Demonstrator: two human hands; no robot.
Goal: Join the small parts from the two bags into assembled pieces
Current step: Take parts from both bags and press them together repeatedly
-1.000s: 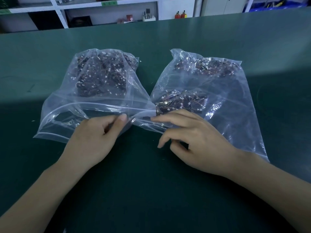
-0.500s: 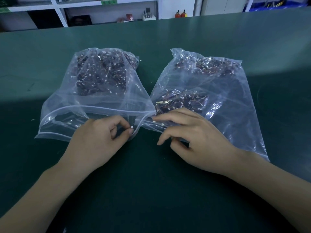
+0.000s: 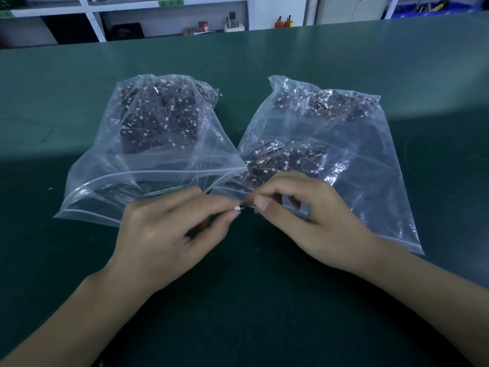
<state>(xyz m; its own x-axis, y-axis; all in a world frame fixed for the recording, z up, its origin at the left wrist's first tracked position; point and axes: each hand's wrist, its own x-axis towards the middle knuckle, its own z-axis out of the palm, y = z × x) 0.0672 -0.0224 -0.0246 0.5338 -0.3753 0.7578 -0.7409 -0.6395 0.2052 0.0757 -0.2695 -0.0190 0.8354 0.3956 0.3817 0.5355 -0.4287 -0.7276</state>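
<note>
Left hand (image 3: 169, 231) pinching white part (image 3: 237, 208), right hand (image 3: 309, 215) pinching its mate, just in front of both bags (image 3: 148, 144) on worktop (image 3: 264, 300); first join underway, bags near full.

I take this for a workshop or small assembly floor; I work at a long bench under a dark green mat (image 3: 344, 54); beyond it stand white metal shelves (image 3: 90, 19) with green labels, small tools and red bottles (image 3: 283, 22); blue parts bins (image 3: 423, 7) sit far right.
</note>
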